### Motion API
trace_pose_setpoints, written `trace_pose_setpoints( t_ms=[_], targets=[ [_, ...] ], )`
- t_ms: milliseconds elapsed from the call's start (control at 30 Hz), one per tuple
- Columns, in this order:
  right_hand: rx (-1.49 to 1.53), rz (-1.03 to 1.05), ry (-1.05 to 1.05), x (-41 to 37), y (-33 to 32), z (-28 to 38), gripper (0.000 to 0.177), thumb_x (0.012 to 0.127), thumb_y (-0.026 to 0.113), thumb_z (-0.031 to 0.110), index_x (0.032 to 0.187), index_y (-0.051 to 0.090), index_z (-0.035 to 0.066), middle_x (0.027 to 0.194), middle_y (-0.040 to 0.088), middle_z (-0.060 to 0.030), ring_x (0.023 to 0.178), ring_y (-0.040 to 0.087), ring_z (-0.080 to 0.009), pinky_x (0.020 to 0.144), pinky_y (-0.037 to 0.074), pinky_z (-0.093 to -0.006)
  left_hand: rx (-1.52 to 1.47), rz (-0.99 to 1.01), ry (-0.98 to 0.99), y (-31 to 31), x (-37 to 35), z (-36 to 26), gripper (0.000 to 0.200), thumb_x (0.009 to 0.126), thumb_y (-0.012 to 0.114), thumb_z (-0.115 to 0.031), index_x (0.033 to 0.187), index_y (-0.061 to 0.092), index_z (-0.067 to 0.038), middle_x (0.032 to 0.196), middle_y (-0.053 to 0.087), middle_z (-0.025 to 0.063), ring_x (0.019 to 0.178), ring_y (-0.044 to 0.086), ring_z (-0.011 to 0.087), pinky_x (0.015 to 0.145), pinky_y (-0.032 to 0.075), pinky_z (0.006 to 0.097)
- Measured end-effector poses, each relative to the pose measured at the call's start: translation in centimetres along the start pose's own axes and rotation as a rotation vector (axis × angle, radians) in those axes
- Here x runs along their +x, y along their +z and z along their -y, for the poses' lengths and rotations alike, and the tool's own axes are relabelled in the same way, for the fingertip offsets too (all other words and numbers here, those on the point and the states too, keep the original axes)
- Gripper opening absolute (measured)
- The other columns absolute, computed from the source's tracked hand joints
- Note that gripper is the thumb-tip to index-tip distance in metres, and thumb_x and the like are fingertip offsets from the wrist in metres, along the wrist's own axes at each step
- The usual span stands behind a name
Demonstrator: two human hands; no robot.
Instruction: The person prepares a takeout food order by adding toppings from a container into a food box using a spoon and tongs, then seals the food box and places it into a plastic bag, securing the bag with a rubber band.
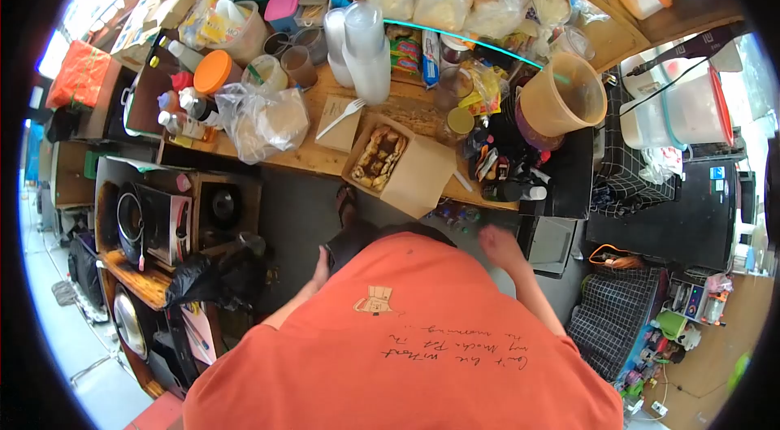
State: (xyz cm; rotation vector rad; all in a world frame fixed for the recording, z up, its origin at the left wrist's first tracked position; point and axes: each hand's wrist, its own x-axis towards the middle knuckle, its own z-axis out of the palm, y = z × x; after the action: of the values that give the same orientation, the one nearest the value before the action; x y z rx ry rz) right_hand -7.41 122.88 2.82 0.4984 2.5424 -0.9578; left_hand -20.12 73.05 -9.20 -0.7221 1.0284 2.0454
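Cluttered wooden stall counter point(321, 158) over a dark floor. Crumpled black plastic bag point(210, 277) sits just left of the left hand point(322, 267), which is low at the hip and half hidden by the orange shirt point(406, 349); can't tell its grip. White plastic fork point(341, 116) lies well ahead. Open brown cardboard box point(422, 180) of browned pastry sits on the counter edge ahead, between both hands, untouched. Right hand point(497, 245) is blurred below the counter edge; nothing seen in it, finger spread unclear. Tan plastic bucket point(561, 95) stands ahead-right.
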Motion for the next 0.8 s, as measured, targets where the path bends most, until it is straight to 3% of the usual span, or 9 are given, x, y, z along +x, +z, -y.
trace_pose_setpoints(
  t_ms=[100,167,200,233,333,500,533,667,800],
  targets=[
    [0.021,-0.28,-0.283,4.1,-4.6,8.9,0.032,0.083,0.069,0.008,0.115,0.066,0.008,0.11,0.065,-0.0144,0.109,0.061,-0.0375,0.094,0.051,-0.0476,0.17,-0.042,-0.628,7.5,0.1,-6.0,0.071,0.098,0.051,-0.063,0.143,0.056,-0.008,0.13,0.067,0.0116,0.115,0.065,0.0299,0.097,0.05,0.0514],
    [-0.191,-0.398,-0.533,7.2,-5.7,11.9,0.044,0.079,0.07,0.008,0.122,0.065,0.013,0.12,0.064,-0.0121,0.127,0.052,-0.0359,0.108,0.043,-0.0499,1.154,-0.179,-0.027,15.2,-0.9,-10.2,0.05,0.095,0.061,-0.048,0.123,0.069,-0.007,0.105,0.075,0.0109,0.093,0.071,0.031,0.082,0.055,0.0476],
    [-0.311,-0.398,-0.618,8.5,-6.2,12.9,0.046,0.077,0.07,0.008,0.122,0.067,0.014,0.122,0.064,-0.0117,0.132,0.048,-0.0363,0.112,0.038,-0.0519,1.379,-0.126,0.5,14.5,2.1,-9.4,0.035,0.088,0.068,-0.034,0.104,0.072,-0.003,0.09,0.073,0.0155,0.084,0.071,0.0323,0.074,0.055,0.0421],
    [-0.427,-0.392,-0.701,9.8,-6.3,13.4,0.048,0.075,0.071,0.007,0.122,0.069,0.016,0.123,0.064,-0.0113,0.137,0.044,-0.0368,0.116,0.033,-0.054,1.473,-0.132,0.668,19.4,0.9,-10.3,0.034,0.084,0.072,-0.029,0.104,0.069,-0.002,0.087,0.07,0.0187,0.085,0.07,0.0341,0.075,0.055,0.0413],
    [-0.482,-0.339,-0.783,13.2,-5.2,12.7,0.037,0.072,0.07,0.008,0.108,0.075,0.016,0.116,0.069,-0.009,0.135,0.049,-0.0315,0.119,0.029,-0.0557,1.622,0.307,1.064,27.0,0.9,-9.7,0.048,0.078,0.081,-0.027,0.117,0.065,-0.006,0.116,0.067,0.0159,0.11,0.061,0.0373,0.094,0.05,0.0427],
    [-0.455,-0.175,-0.675,12.7,-5.9,13.0,0.01,0.075,0.071,0.014,0.084,0.075,0.016,0.086,0.072,-0.0027,0.102,0.067,-0.0211,0.12,0.029,-0.0516,2.012,0.696,1.161,31.5,1.3,-6.0,0.066,0.072,0.085,-0.028,0.129,0.056,-0.011,0.119,0.064,0.0093,0.118,0.056,0.0305,0.104,0.04,0.0488],
    [-0.443,-0.217,-0.709,12.4,-5.6,12.5,0.007,0.077,0.073,0.018,0.083,0.075,0.015,0.084,0.071,-0.0037,0.095,0.067,-0.0214,0.115,0.033,-0.0488,1.96,0.648,1.248,31.0,1.5,-5.5,0.05,0.072,0.083,-0.023,0.115,0.062,-0.011,0.105,0.064,0.0077,0.11,0.059,0.0286,0.1,0.043,0.0461],
    [-0.364,-0.202,-0.692,10.4,-4.8,13.1,0.007,0.079,0.073,0.021,0.083,0.075,0.015,0.083,0.071,-0.0037,0.096,0.067,-0.0213,0.11,0.036,-0.0467,1.877,0.58,1.236,27.9,1.7,-7.3,0.019,0.076,0.076,-0.018,0.089,0.066,-0.01,0.087,0.064,0.0067,0.094,0.06,0.0287,0.091,0.045,0.045],
    [-0.253,-0.24,-0.7,9.8,-3.6,14.0,0.011,0.082,0.074,0.024,0.087,0.075,0.014,0.087,0.071,-0.0038,0.098,0.066,-0.0218,0.107,0.037,-0.0445,1.85,0.527,1.178,26.2,0.7,-10.9,0.024,0.073,0.081,-0.015,0.091,0.067,-0.006,0.091,0.066,0.0082,0.097,0.062,0.0296,0.091,0.047,0.0425]
  ],
)
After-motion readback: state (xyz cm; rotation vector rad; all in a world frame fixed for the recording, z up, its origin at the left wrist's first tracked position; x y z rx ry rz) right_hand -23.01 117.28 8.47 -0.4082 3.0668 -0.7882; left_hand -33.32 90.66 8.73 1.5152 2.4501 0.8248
